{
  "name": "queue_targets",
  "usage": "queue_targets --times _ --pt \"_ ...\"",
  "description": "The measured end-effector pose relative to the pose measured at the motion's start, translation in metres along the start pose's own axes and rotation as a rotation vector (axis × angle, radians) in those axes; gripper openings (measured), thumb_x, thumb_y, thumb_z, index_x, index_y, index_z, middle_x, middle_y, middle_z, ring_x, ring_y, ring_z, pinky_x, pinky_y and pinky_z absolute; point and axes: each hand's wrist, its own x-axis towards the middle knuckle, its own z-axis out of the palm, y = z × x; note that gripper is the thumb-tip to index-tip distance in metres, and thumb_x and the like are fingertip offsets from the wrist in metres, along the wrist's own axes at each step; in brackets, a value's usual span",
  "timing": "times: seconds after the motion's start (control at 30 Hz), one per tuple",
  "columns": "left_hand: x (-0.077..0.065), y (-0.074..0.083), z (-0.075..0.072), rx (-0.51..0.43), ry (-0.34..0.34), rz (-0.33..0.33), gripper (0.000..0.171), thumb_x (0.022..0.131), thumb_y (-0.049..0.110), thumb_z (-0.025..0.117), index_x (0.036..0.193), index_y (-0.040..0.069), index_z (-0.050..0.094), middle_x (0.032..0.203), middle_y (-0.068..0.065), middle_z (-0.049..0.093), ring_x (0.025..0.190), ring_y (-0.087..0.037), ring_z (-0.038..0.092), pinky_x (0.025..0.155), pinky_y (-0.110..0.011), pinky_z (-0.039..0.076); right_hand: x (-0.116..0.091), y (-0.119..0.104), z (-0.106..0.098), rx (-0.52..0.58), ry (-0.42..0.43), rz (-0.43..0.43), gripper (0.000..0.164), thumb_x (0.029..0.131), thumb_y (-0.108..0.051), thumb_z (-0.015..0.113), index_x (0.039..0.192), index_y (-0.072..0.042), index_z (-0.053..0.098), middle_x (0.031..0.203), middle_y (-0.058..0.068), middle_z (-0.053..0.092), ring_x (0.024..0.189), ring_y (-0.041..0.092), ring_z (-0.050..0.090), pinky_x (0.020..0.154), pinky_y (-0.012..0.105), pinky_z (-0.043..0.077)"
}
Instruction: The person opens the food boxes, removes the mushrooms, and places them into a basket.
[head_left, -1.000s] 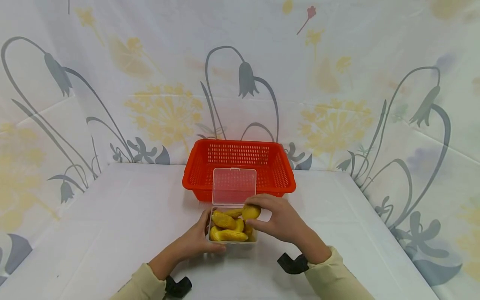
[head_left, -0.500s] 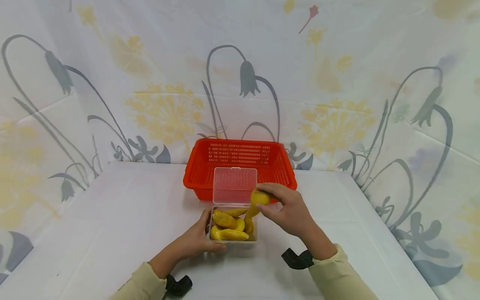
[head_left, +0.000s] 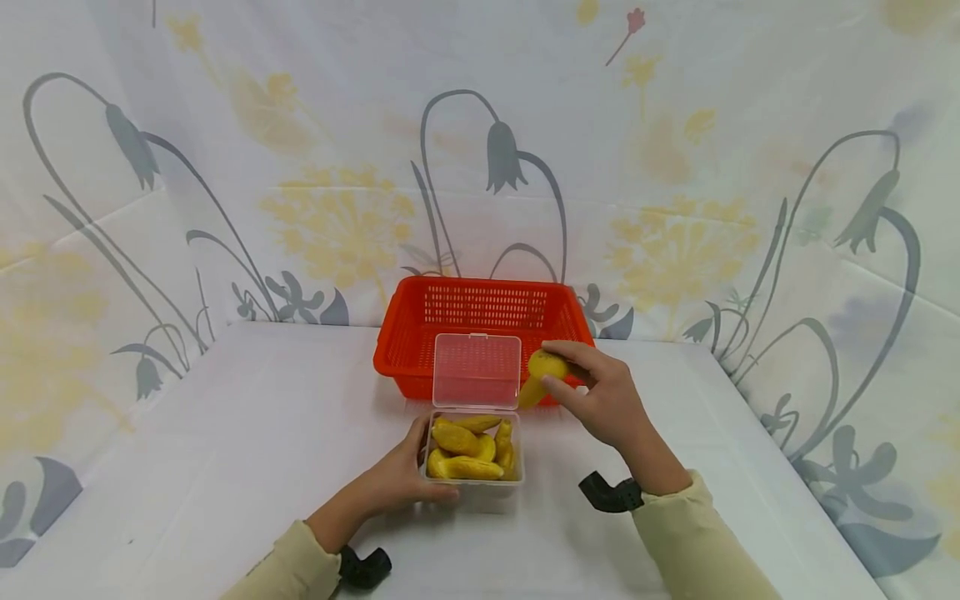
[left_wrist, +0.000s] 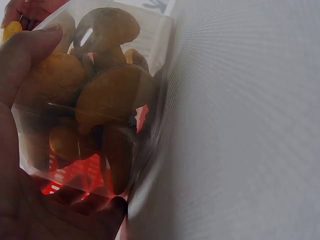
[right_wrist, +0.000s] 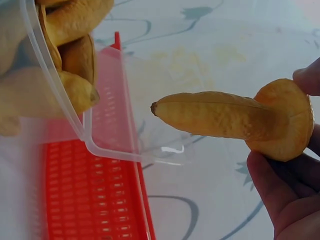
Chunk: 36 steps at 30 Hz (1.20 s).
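Observation:
A yellow mushroom (head_left: 547, 364) with a round cap and a long tapering stalk is pinched at its cap by my right hand (head_left: 611, 396), in front of the basket's right corner. In the right wrist view the mushroom (right_wrist: 215, 115) lies sideways, its stalk pointing left towards the box. My left hand (head_left: 401, 475) grips the left side of a clear plastic box (head_left: 521, 446), thumb along the front and fingers behind. Several more yellow mushrooms (head_left: 465, 468) lie in the box (left_wrist: 162, 95). Its clear lid (head_left: 477, 371) stands open at the back.
Behind the box, a red perforated basket (head_left: 405, 367) stands near the back of the table, partly covered by the lid in the head view. A white cloth (head_left: 300, 400) covers the table, and a flower-printed curtain (head_left: 337, 125) hangs behind and at both sides.
My right hand has lifted the mushroom out of the box's right side and moved it up and to the right, beyond the lid. My left hand keeps its hold on the box.

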Motion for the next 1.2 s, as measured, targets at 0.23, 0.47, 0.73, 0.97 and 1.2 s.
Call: queue_targets --times 0.23,0.47,0.73,0.97,1.2 --pt "0.001 -0.002 0.000 0.003 -0.007 -0.001 0.120 0.063 0.044 0.088 0.153 0.032 0.008 0.160 -0.003 0.023 0.147 -0.034 0.023 0.115 -0.061 0.024 0.012 0.006 -0.005 -0.025 0.009 0.056 0.037 0.088 -0.011 0.070 0.124 -0.006 0.063 0.116 0.009 0.066 0.099 0.020 0.066 0.086 0.008 0.049" --pt "0.000 -0.001 0.000 -0.008 -0.010 0.009 0.118 0.064 0.042 0.088 0.152 0.033 0.010 0.159 -0.002 0.024 0.147 -0.033 0.024 0.115 -0.061 0.024 0.022 0.013 -0.006 -0.043 0.006 0.142 0.037 0.090 -0.019 0.068 0.126 -0.009 0.063 0.118 0.010 0.065 0.102 0.025 0.066 0.089 0.038 0.057" --pt "0.000 -0.001 -0.001 -0.006 -0.010 0.021 0.116 0.065 0.040 0.088 0.152 0.033 0.010 0.159 -0.002 0.024 0.147 -0.033 0.024 0.116 -0.061 0.024 0.033 0.031 0.002 -0.060 0.031 0.199 0.039 0.091 -0.026 0.067 0.127 -0.011 0.062 0.120 0.010 0.064 0.103 0.026 0.065 0.090 0.045 0.057" --pt "0.000 -0.001 0.000 -0.004 -0.013 0.023 0.116 0.066 0.041 0.087 0.152 0.033 0.010 0.159 -0.002 0.023 0.147 -0.034 0.024 0.115 -0.061 0.025 0.040 0.046 0.012 -0.070 0.048 0.247 0.041 0.092 -0.031 0.066 0.128 -0.011 0.061 0.122 0.011 0.063 0.105 0.026 0.064 0.091 0.043 0.056" --pt "0.000 -0.001 0.000 -0.001 -0.011 0.025 0.115 0.066 0.041 0.087 0.152 0.033 0.011 0.159 -0.002 0.024 0.147 -0.034 0.024 0.116 -0.061 0.024 0.048 0.055 0.020 -0.074 0.041 0.288 0.040 0.091 -0.033 0.067 0.126 -0.013 0.062 0.122 0.010 0.062 0.105 0.026 0.062 0.090 0.043 0.057"
